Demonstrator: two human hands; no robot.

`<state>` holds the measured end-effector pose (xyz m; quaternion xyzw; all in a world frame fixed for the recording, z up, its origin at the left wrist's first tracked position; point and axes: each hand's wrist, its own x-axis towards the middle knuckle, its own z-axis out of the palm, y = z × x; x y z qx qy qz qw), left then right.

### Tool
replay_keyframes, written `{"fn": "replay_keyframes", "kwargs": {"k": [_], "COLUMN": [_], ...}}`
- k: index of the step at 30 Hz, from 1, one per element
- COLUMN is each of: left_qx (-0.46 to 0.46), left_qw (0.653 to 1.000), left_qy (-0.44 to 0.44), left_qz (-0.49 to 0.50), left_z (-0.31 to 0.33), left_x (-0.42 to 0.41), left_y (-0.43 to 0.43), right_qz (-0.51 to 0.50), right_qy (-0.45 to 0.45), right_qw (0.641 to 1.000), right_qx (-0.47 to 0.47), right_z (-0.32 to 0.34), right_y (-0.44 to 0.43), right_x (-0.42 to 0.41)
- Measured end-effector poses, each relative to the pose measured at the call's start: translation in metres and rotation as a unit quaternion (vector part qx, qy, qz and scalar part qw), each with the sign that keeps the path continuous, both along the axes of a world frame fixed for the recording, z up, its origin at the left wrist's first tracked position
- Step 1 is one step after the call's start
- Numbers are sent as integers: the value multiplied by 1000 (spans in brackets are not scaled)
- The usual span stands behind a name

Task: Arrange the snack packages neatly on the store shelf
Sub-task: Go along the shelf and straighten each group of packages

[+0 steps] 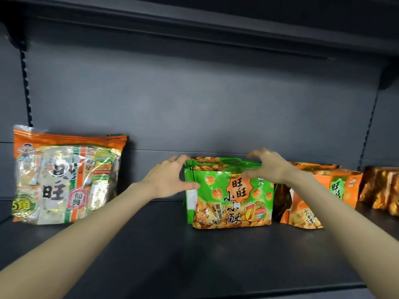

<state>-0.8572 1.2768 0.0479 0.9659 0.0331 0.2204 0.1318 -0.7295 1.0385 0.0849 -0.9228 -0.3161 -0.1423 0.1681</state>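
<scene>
A row of glossy green snack packages (230,199), printed with red-and-black characters and photographs of fried puffs, stands upright at the middle of a dark grey metal shelf (194,251), one pack behind another, with the foremost face turned to the viewer. The left hand (170,178) brackets the left end of this row: its thumb lies along the front pack's upper left edge and its fingers curve round the top corner of the rear pack, so the row sits between them. The right hand (267,167) arches over the row's upper right corner, its thumb at the front pack's top edge and its fingers spread and raised, blurred, just above the rear packs, gripping nothing.

Just right of the green row stand orange snack packages (339,188) of the same design, also upright and close together; the right forearm crosses in front of them and hides much of their faces. Further right, at the frame's edge, stands a cluster of copper-brown foil packs (382,186).

Well apart to the left, a large orange-topped clear bag of individually wrapped rice crackers (64,180) leans upright against the grey back panel (194,100). A slotted upright (26,83) runs down the panel's left side, and a second dark shelf (194,20) overhangs the scene.
</scene>
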Motion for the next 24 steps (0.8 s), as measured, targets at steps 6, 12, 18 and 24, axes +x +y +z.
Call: {"fn": "replay_keyframes", "kwargs": {"k": [6, 12, 18, 24], "left_qx": [-137, -227, -410, -402], "left_qw": [990, 972, 906, 908], "left_qy": [-1, -15, -49, 17], "left_qz": [-33, -57, -98, -121], "left_z": [-20, -28, -51, -51], "left_x": [29, 63, 76, 76], "left_y": [3, 5, 2, 14], "right_qz": [-1, -11, 18, 40], "right_qy": [72, 94, 135, 178], "right_qw": [997, 995, 989, 978], "right_qx": [-21, -37, -58, -104], "right_z": [-4, -14, -17, -13], "right_y": [-10, -18, -18, -14], "right_x": [29, 54, 80, 93]}}
